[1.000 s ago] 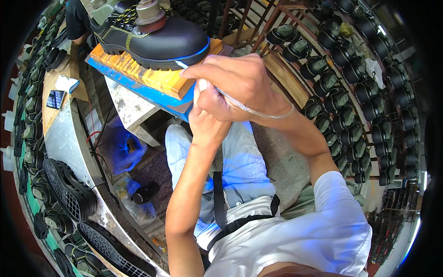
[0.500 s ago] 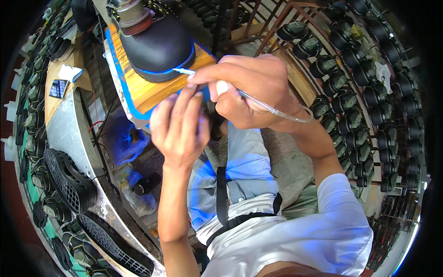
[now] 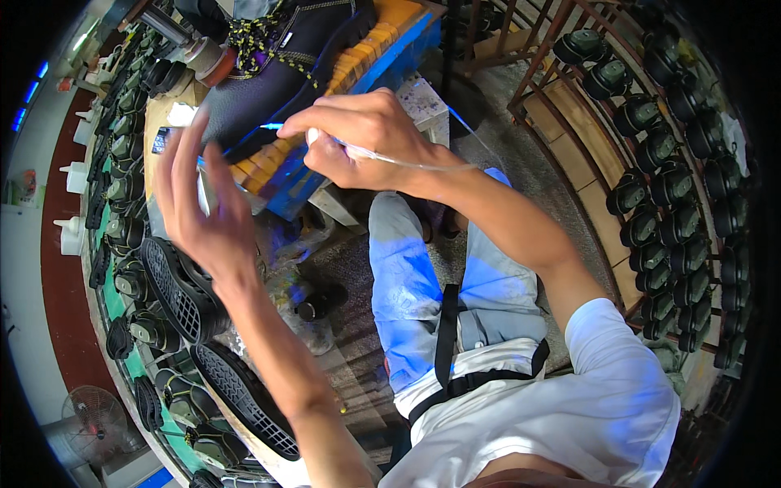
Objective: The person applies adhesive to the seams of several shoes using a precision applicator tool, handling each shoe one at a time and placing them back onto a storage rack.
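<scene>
Gripping a slim clear tube (image 3: 376, 154) in closed fingers, the right hand (image 3: 362, 138) holds its blue-lit tip over the side of the black shoe (image 3: 281, 110); whether they touch is unclear. The left hand (image 3: 199, 207), fingers spread and holding nothing visible, hangs by the toe. Light, even pressure and a steady wrist would likely serve best here. Beneath the shoe lies a yellow block (image 3: 399, 24); farther off, black footwear (image 3: 637, 114) stands in rows.

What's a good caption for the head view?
The right hand holds a thin clear tube near a black leathery boot.
</scene>
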Demonstrator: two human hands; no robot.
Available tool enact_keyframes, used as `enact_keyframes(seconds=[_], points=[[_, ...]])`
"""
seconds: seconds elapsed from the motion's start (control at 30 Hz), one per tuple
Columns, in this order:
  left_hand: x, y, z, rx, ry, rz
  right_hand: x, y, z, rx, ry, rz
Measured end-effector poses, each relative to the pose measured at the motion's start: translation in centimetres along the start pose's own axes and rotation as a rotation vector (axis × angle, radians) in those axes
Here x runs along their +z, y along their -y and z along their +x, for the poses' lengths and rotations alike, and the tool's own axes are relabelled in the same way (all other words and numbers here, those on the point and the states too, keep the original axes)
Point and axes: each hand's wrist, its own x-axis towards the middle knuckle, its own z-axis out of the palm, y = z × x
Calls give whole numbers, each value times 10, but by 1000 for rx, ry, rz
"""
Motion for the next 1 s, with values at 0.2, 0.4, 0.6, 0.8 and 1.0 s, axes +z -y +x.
enact_keyframes(seconds=[0.2,0.4,0.6,0.8,1.0], points=[[50,36,92,373,514,-109,-3,-28,1,21,-5,-114],[71,59,77,-469,-95,-575,-21,-48,8,35,49,-188],[71,45,-60,-501,46,93,-63,-57,16,-52,112,-340],[88,97,-69,-355,106,-85,-106,-58,5,-82,151,-444],[107,86,-46,-242,-45,24,-107,-16,0,-142,244,-477]])
